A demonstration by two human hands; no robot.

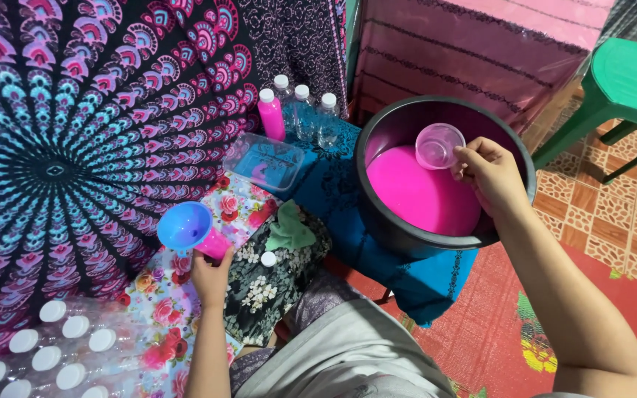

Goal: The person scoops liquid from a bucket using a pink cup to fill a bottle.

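A small clear plastic cup (438,145) is gripped by the right hand (489,175) over the pink-filled black bucket (407,228), while a pink bottle topped by a blue plastic funnel (186,225) is clasped in the left hand (211,276).

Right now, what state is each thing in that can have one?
Basin: part full of pink liquid.
Cup: held over the liquid, looks empty.
Funnel: sits in a bottle of pink liquid.
Tray: nearly empty.
Capped bottles: one pink, three clear.
Right hand: grips cup.
Left hand: grips the bottle.

right hand (489,177) gripping clear cup (439,145) over pink liquid (422,195) | left hand (210,274) fingers wrapping bottle (215,245) beneath blue funnel (185,225)
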